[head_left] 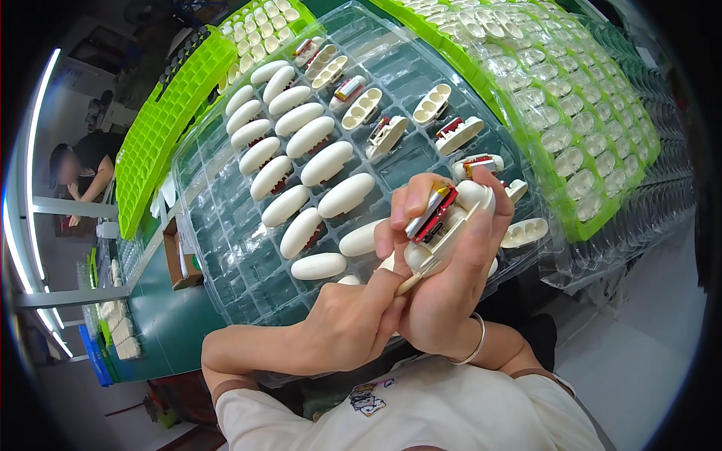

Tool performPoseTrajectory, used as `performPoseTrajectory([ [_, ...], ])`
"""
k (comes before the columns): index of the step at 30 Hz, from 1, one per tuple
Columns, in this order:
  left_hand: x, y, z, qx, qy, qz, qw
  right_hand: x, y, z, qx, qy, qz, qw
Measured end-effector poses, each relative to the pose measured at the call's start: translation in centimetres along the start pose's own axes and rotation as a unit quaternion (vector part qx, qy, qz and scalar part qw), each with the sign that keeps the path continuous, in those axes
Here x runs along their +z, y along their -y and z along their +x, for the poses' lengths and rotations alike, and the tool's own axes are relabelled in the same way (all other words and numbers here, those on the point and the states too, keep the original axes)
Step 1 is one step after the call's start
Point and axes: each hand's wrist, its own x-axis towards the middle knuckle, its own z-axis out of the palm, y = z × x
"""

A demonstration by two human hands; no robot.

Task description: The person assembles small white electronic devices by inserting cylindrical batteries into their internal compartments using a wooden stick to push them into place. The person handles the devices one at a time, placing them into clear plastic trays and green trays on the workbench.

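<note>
My right hand is closed around an open white oval case, raised above the near right part of the clear tray. A red circuit board with a silver and yellow part shows inside that case. Just below it, my left hand pinches a thin beige stick, its tip close to the case's lower end. Whether the stick touches the case I cannot tell. On the clear plastic tray lie several closed white oval cases at left and middle, and several open halves at right, some with red boards.
A green tray with square cells stands at the left; another green tray under clear plastic, full of oval pieces, is at the right. A small cardboard box sits by the tray's left edge. Another person sits far left.
</note>
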Motion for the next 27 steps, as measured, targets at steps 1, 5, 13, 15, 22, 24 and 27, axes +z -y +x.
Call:
performPoseTrajectory([
  [1,0.00,-0.03,0.08,0.003,-0.001,0.003,1.000,-0.09,-0.04,-0.01,-0.003,0.006,-0.008,1.000],
  [5,-0.15,-0.37,0.36,-0.012,0.015,0.013,1.000,-0.47,-0.06,-0.13,-0.019,0.034,-0.049,0.998],
  [13,-0.26,-0.25,0.30,-0.030,0.020,-0.014,0.999,-0.68,-0.40,-0.69,-0.045,0.034,-0.154,0.986],
  [15,-0.49,-0.34,0.32,-0.036,0.026,-0.021,0.999,-0.81,-0.44,-0.52,-0.065,0.067,-0.169,0.981],
  [22,-0.78,-0.36,0.34,-0.052,0.031,-0.036,0.997,-1.04,-0.63,-0.64,-0.070,0.072,-0.211,0.972],
  [24,-0.73,-0.23,0.53,-0.062,0.034,-0.028,0.997,-1.02,-0.64,-0.60,-0.055,0.058,-0.194,0.978],
  [27,-0.55,0.02,0.70,-0.070,0.029,-0.037,0.996,-0.83,-0.86,-0.47,-0.014,0.030,-0.134,0.990],
])
